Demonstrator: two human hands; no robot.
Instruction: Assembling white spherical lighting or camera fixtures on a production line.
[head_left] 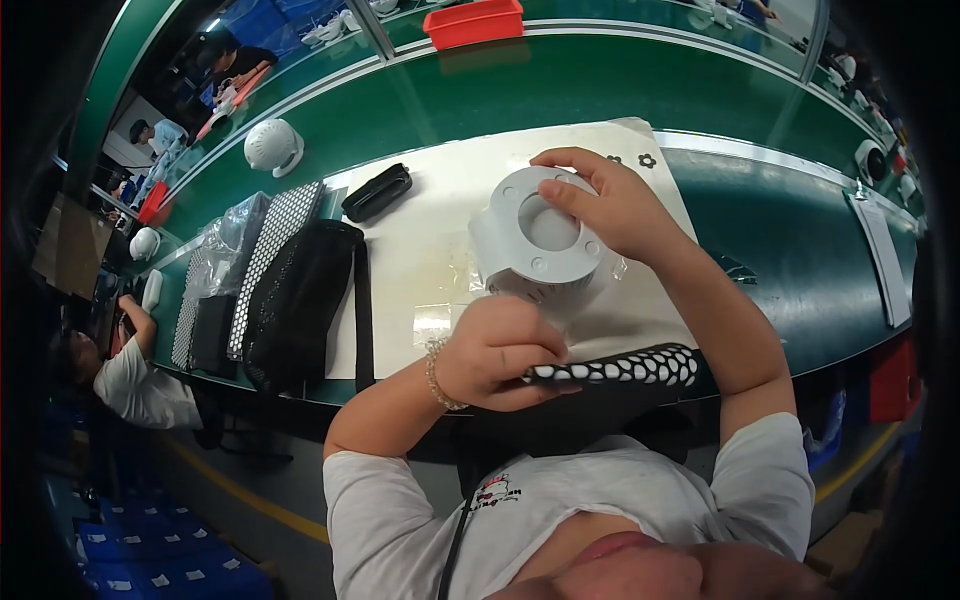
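Note:
A white plastic device (505, 245) with a ring-shaped base turned up stands on the pale mat. My right hand (610, 205) grips the ring's far right edge, thumb over its hole and fingers on the outer side. Close to my body, my left hand (505, 355) is closed on one end of a flat black piece with white honeycomb spots (640, 368), held edge-on above the mat's near edge. What that piece is, I cannot make out. A clear plastic film with a label (433, 325) lies left of the device.
On the pale mat (430, 170) is a small black case (377, 192). Black mesh pouches (300, 300) and spotted sheets (275, 235) lie at left. A white round device (272, 147) and red bin (473, 22) stand farther back. Papers (880, 260) hang at right. Other people sit at left.

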